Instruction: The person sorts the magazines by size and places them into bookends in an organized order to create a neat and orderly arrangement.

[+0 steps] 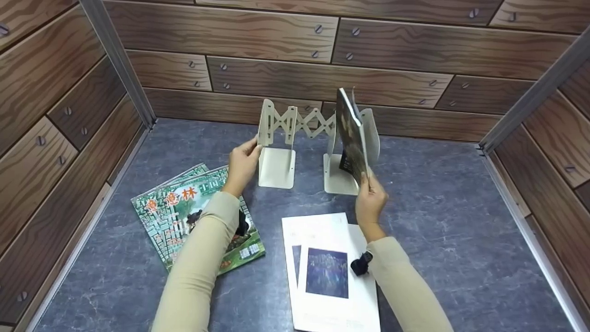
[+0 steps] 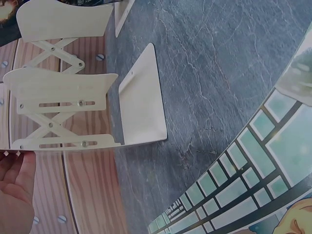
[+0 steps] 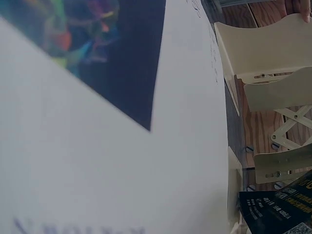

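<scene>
Grey marbled surface point(image 1: 451, 221), with beige bookend rack point(image 1: 265, 120) standing toward the back.

Rack: lattice-linked upright plates, right-hand portion partly hidden behind a book. Green magazines point(image 1: 177, 216), overlapping, at left; partly covered by left sleeve point(image 1: 191, 263), number impossible to tell. White booklets point(image 1: 325, 235), two visible, overlapping, in front of rack; lower one mostly hidden, near edge close to the frame's bottom, cut off in right wrist view. Dark book point(image 1: 350, 133), upright and slightly tilted at rack's right end; cover seen at a steep angle, title unreadable, contact with base plate unclear. Right hand point(image 1: 371, 200), curled, gripping near edge of dark book; far fingers hidden. Left hand point(image 1: 242, 166), thumb and fingers nearly closed, pinching outer edge of rack's left plate; cut off in left wrist view.
</scene>
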Demonstrator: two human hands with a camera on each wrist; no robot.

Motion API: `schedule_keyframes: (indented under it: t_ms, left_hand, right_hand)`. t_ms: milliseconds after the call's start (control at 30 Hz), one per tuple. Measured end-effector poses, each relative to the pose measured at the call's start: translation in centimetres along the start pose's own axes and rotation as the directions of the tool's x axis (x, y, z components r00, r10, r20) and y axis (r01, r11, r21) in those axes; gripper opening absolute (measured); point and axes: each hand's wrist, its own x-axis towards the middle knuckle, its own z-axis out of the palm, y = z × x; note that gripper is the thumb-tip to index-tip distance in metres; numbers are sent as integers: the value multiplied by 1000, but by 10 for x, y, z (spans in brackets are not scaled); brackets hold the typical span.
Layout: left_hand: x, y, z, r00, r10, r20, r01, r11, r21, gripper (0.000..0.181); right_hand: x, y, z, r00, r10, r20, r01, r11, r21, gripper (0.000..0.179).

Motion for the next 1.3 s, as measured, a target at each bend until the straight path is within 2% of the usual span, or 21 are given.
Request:
schedule_keyframes:
  t_ms: [167, 467, 767, 967, 1300]
  left_hand:
    - [1, -1, 1, 1000, -3, -4, 3, 1000, -1, 40]
    - [1, -2, 2, 1000, 14, -2, -14, 1000, 1, 40]
    - [0, -1, 2, 999, 34, -23, -34, 999, 2, 39]
    - [1, -1, 2, 1000, 21, -11, -21, 1000, -5, 39]
    - [1, -1, 3, 1000, 13, -19, -13, 1000, -17, 39]
  right_hand:
    - [0, 3, 1, 1000, -19, 9, 19, 998, -53, 18]
    - [1, 18, 5, 998, -65, 15, 66, 996, -59, 20]
    - [3, 20, 12, 991, -137, 6, 137, 989, -52, 23]
    - [1, 23, 13, 990, -141, 22, 142, 988, -66, 25]
    - [-3, 25, 7, 985, -97, 146, 109, 991, -76, 19]
